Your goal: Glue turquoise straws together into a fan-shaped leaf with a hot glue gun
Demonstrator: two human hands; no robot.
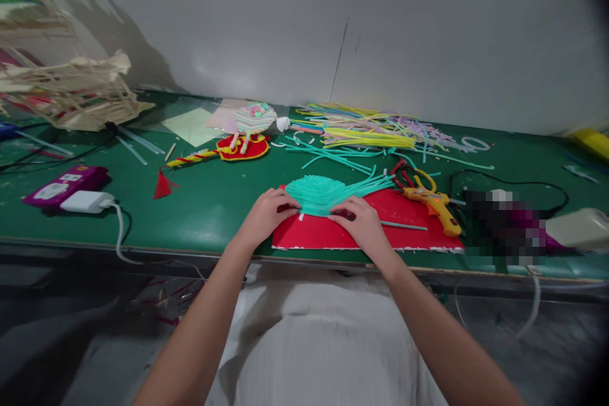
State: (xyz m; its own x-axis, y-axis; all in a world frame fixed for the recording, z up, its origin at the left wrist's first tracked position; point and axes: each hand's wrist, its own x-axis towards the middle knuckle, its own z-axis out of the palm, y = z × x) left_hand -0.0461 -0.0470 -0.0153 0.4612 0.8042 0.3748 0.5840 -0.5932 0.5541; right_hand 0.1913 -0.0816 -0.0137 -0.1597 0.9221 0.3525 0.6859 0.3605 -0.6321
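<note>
On a red board (328, 238) at the table's near edge lies a leaf-shaped piece of turquoise pipe cleaners (316, 193), laid side by side, with loose ends fanning out to the right. My left hand (271, 212) pinches the lower left edge of the piece. At its lower right edge, my right hand (356, 216) is closed with thumb and fingers on the pipe cleaners. One single pipe cleaner (404, 226) extends over the board to the right of that hand. The fingertips partly hide the lower row.
A yellow glue gun (435, 208) and scissors (421, 181) lie on the board's right side. Behind are bundled coloured pipe cleaners (361, 130) and a decorated fuzzy ornament (254, 119). A purple power strip (71, 185) with a white plug (88, 202) sits left.
</note>
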